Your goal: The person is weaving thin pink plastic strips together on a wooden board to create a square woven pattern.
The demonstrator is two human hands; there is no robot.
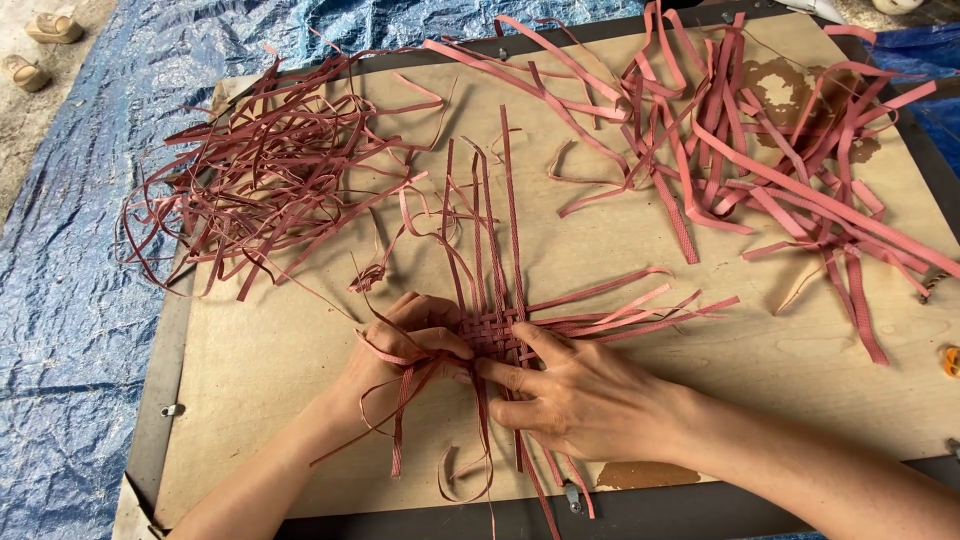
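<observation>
Woven strip mat (497, 330) on a plywood board (300, 345)
Left hand (405, 335) pinches strips; right hand (575, 395) presses flat, fingers spread; blue tarp (70, 300) beneath.

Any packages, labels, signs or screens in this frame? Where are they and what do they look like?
None in view.
What shows instead: a plywood board on a blue tarp, two piles of reddish strips, and both hands, left hand and right hand, pressing a small woven patch.
</observation>
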